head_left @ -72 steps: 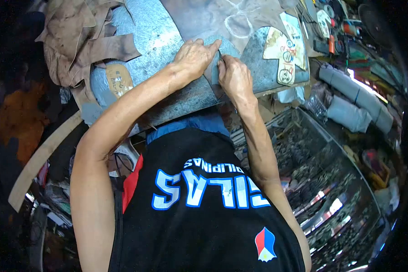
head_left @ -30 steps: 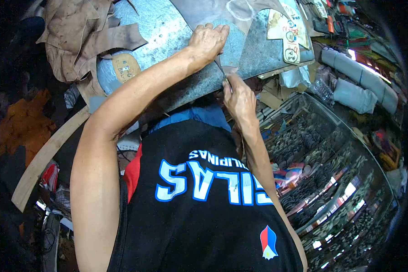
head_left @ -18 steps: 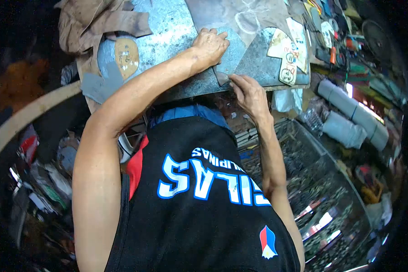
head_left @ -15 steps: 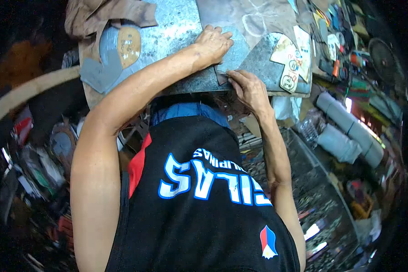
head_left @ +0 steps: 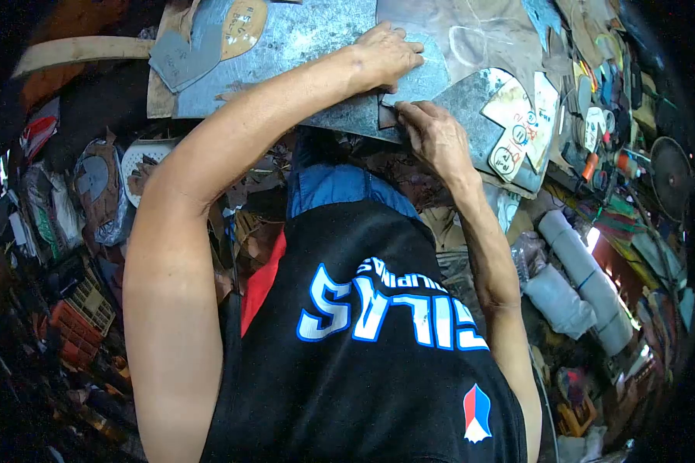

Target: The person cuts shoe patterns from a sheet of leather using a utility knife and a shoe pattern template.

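Observation:
My left hand (head_left: 390, 58) lies palm down on the worktable, its fingers bent and slightly apart, pressing on a pale blue-grey pattern piece (head_left: 431, 71). Closer to the table's front edge, my right hand (head_left: 440, 139) is closed, thumb and fingers pinched together. Whatever it pinches is hidden by the fingers. A strip of dark brown leather-like material (head_left: 387, 116) lies at those fingertips, beside the pattern piece's lower edge. Under and beyond the pattern piece spreads a brown leather-like sheet (head_left: 510, 35) with a pale loop drawn on it.
The metal-topped worktable (head_left: 316, 35) also bears a tan marked template (head_left: 243, 27), grey templates (head_left: 181, 62) and white marked templates (head_left: 517, 131). Tools and scraps crowd the right side, near a fan (head_left: 672, 177). Wrapped rolls (head_left: 587, 282) lie below; an orange crate (head_left: 77, 332) stands left.
The view has shifted, so the table sits higher and farther right in the picture. My left hand still presses the pattern piece; my right hand stays pinched near its lower edge.

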`<state>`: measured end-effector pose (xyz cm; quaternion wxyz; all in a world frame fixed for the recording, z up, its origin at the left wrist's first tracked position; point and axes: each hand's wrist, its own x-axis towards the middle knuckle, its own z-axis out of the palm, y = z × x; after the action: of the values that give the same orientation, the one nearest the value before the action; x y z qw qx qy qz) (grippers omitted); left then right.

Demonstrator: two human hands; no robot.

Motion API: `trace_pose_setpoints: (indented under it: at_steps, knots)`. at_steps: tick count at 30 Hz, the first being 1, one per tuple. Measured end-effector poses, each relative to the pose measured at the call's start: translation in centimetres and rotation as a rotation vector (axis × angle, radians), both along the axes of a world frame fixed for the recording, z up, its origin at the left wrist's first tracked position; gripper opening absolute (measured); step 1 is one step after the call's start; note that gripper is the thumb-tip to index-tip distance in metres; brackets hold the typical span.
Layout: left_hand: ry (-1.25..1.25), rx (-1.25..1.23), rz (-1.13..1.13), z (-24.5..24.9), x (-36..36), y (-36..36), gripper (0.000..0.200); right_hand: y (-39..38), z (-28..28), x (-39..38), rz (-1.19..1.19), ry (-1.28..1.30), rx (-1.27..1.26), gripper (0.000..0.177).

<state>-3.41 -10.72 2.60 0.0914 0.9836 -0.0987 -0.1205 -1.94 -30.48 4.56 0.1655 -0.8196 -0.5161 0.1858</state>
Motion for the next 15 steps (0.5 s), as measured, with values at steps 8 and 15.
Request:
trace_pose_setpoints:
  at_steps: [8, 15]
  knots:
    - [0.092, 0.091, 0.054, 0.3, -0.9, -1.4, 0.083, 0.0, 0.5, 0.0, -0.018, -0.023, -0.079, 0.023]
    - [0.085, 0.02, 0.076, 0.1, -1.2, -1.1, 0.084, -1.3, 0.8, 0.0, -0.095, 0.026, -0.111, 0.025]
